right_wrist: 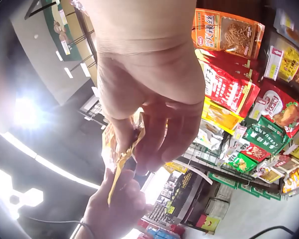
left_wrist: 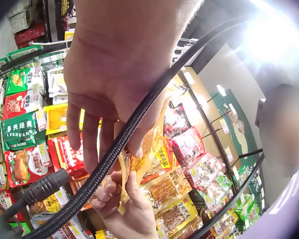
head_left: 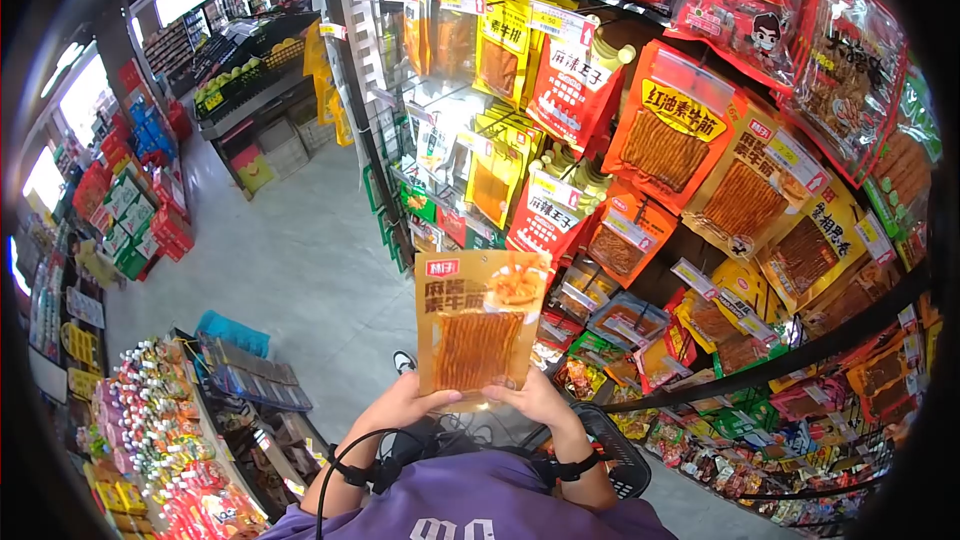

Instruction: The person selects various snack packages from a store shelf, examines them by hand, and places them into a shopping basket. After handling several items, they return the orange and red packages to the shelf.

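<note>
Holding up a flat gold snack pack (head_left: 478,330) in front of the snack rack (head_left: 350,50).
The gold snack pack is shiny, with a red label (head_left: 443,268), dark brown writing and a food picture near its top. Lower down, a clear window (head_left: 474,352) shows brown strips, long, thin and glossy, side by side. The pack stands up tall: its long way runs from bottom to top, and its printed front looks back at the person in a purple shirt (head_left: 450,505). The left grip (head_left: 405,400) and the right grip (head_left: 535,400) both pinch its bottom end, thumbs on the front. It is a thin rectangle that looks like smooth plastic. On the snack rack hang a red bag (head_left: 570,90), an orange bag (head_left: 670,125) and a matching gold bag (head_left: 750,190). Beside the snack rack, the floor (head_left: 310,230) is smooth and gray.
</note>
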`<action>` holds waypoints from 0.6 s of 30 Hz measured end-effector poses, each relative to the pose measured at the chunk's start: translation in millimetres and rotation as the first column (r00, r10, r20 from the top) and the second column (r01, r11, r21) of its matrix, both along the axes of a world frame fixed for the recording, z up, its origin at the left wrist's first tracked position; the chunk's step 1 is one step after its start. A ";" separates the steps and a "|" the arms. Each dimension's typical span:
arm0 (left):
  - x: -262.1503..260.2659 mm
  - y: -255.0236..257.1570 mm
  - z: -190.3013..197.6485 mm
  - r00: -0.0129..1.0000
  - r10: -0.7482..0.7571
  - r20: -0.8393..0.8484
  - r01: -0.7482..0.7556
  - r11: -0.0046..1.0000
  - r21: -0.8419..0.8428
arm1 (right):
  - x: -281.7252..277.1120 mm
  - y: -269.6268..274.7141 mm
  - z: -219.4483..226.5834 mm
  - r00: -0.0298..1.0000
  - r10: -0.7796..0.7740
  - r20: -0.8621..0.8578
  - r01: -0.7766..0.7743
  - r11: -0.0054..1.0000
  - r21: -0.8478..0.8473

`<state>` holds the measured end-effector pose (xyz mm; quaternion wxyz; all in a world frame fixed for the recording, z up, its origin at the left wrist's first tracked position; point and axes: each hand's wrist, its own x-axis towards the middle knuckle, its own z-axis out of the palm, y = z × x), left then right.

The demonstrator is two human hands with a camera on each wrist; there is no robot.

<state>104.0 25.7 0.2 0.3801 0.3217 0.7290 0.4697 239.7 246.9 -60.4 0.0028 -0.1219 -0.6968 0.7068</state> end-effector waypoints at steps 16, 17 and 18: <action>2.6 -2.2 -2.0 0.973 0.213 -0.091 -0.206 0.976 0.076 | -0.1 -2.9 28.4 0.957 -0.077 -0.280 0.071 0.997 -0.031; 4.0 -1.1 -0.2 0.978 0.180 -0.104 -0.173 0.982 0.072 | -1.3 -7.1 34.7 0.960 -0.047 -0.275 0.046 0.999 -0.009; 5.2 0.1 1.3 0.982 0.146 -0.116 -0.139 0.988 0.067 | -2.9 -11.3 40.5 0.963 -0.017 -0.269 0.021 1.000 0.013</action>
